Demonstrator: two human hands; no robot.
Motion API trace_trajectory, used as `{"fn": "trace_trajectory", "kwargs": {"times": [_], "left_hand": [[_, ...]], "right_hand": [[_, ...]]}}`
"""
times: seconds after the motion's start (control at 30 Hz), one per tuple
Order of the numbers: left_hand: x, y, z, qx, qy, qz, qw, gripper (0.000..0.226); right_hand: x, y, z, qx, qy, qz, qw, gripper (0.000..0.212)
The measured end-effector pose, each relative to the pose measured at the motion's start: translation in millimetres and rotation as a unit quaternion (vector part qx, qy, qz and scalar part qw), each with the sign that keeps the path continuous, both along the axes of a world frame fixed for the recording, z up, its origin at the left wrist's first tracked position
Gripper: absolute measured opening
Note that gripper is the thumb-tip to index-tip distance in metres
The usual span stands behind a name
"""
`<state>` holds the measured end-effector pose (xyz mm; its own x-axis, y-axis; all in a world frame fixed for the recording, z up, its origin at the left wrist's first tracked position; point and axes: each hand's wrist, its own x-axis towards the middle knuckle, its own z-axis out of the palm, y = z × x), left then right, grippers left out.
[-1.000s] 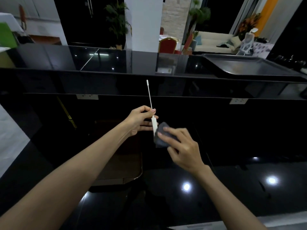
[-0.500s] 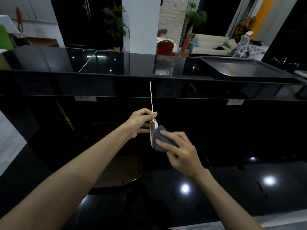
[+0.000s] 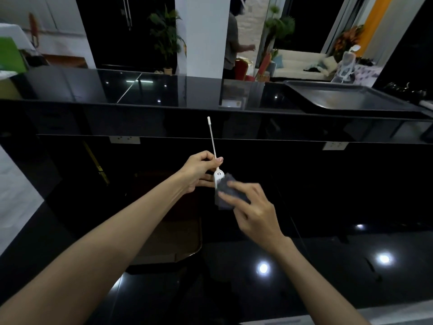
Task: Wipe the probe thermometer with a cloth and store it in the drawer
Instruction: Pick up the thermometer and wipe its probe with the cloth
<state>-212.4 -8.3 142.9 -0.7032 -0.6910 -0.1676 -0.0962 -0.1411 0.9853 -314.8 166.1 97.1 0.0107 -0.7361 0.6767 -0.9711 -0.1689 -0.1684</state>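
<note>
A white probe thermometer (image 3: 212, 141) stands nearly upright in mid-air, its thin probe pointing up and away from me. My left hand (image 3: 199, 170) pinches it where the probe meets the white body. My right hand (image 3: 251, 207) presses a dark grey cloth (image 3: 228, 192) against the lower part of the body, covering most of it. No drawer can be made out in the dark cabinet fronts.
A glossy black counter (image 3: 304, 289) lies below my arms, with a raised black bar top (image 3: 140, 90) beyond. A brown tray (image 3: 171, 245) sits under my left forearm. A dark baking tray (image 3: 346, 97) rests far right. A person (image 3: 230, 48) stands behind the bar.
The thermometer has turned in my left hand, its body face now showing. My right hand has shifted the cloth slightly lower along the body. A person has appeared behind the bar.
</note>
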Motion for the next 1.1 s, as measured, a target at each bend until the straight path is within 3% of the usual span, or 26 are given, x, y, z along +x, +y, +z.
{"fn": "trace_trajectory", "kwargs": {"times": [0.13,0.3,0.4,0.6,0.77,0.93,1.1], "left_hand": [[-6.7,4.9,-0.3,-0.031,-0.007,0.006,0.999,0.025],[3.7,-2.8,0.9,0.016,0.011,0.026,0.999,0.025],[9.4,-2.0,-3.2,0.025,0.015,0.039,0.999,0.024],[-0.3,8.3,-2.6,-0.003,0.007,0.023,1.000,0.022],[7.5,-1.1,-3.9,0.032,0.015,0.031,0.999,0.022],[6.6,-0.3,-7.3,-0.008,-0.013,0.015,1.000,0.022],[-6.8,10.9,-5.9,-0.086,-0.053,0.006,0.995,0.025]], "right_hand": [[8.0,-21.7,8.9,0.058,0.000,-0.040,0.998,0.053],[9.1,-0.7,-14.8,0.076,0.004,-0.002,0.997,0.044],[3.4,4.4,-14.4,0.039,0.013,0.026,0.999,0.037],[7.6,-24.2,4.5,0.048,-0.052,-0.035,0.997,0.053],[5.4,3.4,-13.4,0.063,-0.044,0.000,0.997,0.044],[-1.3,4.1,-5.0,-0.004,-0.054,-0.005,0.998,0.041],[1.6,-17.3,6.8,0.036,-0.042,-0.029,0.998,0.044]]}}
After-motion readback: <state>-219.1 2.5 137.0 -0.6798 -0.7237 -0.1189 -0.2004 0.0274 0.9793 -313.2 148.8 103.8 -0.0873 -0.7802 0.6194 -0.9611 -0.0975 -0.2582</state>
